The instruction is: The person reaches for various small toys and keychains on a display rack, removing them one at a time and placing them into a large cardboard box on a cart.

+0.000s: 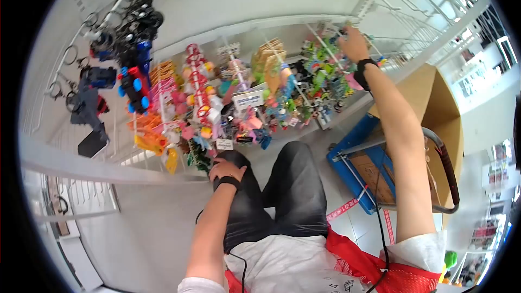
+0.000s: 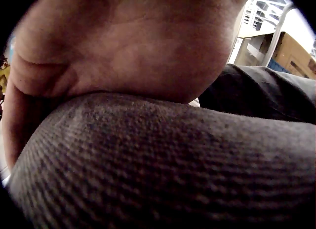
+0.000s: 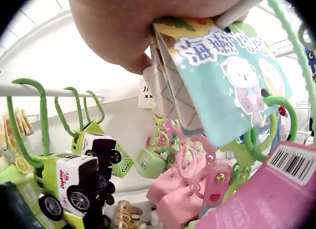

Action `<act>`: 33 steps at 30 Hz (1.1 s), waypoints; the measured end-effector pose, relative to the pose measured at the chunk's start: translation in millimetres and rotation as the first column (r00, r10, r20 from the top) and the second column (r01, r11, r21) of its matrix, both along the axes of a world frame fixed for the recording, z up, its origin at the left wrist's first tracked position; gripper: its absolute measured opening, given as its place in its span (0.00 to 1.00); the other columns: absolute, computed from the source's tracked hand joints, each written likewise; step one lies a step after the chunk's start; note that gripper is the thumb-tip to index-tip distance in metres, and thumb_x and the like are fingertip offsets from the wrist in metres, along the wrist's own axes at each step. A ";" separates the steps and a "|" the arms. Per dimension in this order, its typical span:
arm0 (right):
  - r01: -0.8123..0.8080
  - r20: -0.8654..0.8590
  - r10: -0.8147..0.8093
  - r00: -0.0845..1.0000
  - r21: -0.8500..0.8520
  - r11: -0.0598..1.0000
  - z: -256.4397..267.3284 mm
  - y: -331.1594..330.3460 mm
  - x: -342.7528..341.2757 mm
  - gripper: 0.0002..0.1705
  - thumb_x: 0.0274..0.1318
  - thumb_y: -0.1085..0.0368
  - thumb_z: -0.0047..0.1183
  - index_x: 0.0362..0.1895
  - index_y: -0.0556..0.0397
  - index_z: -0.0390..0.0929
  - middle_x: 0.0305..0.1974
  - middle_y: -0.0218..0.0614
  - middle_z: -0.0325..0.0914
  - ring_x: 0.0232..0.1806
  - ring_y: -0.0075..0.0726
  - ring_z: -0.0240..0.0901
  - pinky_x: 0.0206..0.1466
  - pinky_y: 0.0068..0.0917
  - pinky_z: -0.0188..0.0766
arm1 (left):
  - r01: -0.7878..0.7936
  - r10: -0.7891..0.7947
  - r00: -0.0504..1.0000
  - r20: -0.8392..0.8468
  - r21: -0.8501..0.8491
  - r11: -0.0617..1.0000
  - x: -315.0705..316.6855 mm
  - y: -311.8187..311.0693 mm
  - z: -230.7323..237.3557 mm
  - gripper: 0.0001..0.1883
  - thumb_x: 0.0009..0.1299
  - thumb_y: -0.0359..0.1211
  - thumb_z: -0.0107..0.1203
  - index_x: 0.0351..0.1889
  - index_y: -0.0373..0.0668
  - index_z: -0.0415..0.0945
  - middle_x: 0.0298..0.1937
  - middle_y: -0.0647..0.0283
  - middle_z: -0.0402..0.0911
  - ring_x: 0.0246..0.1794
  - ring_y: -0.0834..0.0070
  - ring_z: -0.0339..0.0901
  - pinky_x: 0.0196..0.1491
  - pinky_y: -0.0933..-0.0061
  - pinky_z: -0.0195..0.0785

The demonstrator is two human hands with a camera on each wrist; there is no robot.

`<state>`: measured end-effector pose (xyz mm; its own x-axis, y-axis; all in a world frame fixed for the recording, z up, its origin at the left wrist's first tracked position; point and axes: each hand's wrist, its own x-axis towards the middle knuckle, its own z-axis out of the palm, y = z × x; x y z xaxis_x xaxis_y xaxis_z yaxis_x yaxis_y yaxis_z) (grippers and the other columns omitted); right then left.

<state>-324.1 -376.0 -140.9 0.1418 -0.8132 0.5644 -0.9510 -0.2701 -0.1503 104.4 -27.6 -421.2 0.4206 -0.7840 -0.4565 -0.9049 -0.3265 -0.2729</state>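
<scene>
The right hand (image 1: pixel 354 44) grips smooth printed cards (image 3: pixel 212 100) on a white rod (image 3: pixel 247 4); boxy toy cars (image 3: pixel 74 177) hang to its left, and a cardboard box (image 1: pixel 446 111) stands below right, contents unclear. The left hand (image 1: pixel 227 170) rests loosely over a ribbed-cloth knee (image 2: pixel 148 155).

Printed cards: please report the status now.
Right hand grips printed cards on white rod. Left hand rests on knee. Toy cars, pink trinkets hang close by.
</scene>
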 end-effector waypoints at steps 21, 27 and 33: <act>0.017 -0.114 0.008 0.993 0.219 0.976 22.0 12.4 25.7 0.32 0.61 0.51 0.55 0.70 0.43 0.74 0.60 0.54 0.80 0.62 0.63 0.79 0.67 0.56 0.74 | -0.007 0.006 1.000 0.016 0.079 0.997 -2.5 -6.2 8.7 0.74 0.61 0.80 0.55 0.80 0.17 0.47 0.61 0.39 0.84 0.50 0.49 0.89 0.39 0.46 0.85; 0.039 -0.204 -0.011 0.979 0.130 0.991 16.1 6.6 27.9 0.33 0.61 0.50 0.57 0.67 0.50 0.75 0.54 0.55 0.83 0.57 0.64 0.81 0.64 0.56 0.77 | -0.025 0.029 0.998 -0.052 0.077 0.997 4.3 -5.2 0.1 0.75 0.61 0.79 0.56 0.80 0.16 0.46 0.58 0.38 0.85 0.50 0.49 0.90 0.40 0.47 0.85; 0.055 -0.090 -0.048 0.995 0.075 0.996 18.3 6.6 29.2 0.29 0.64 0.52 0.54 0.65 0.52 0.76 0.53 0.53 0.84 0.56 0.63 0.82 0.62 0.56 0.77 | -0.021 0.020 1.000 0.013 0.080 0.997 -2.3 -5.8 13.9 0.75 0.61 0.79 0.56 0.81 0.17 0.45 0.53 0.37 0.87 0.48 0.50 0.90 0.41 0.47 0.85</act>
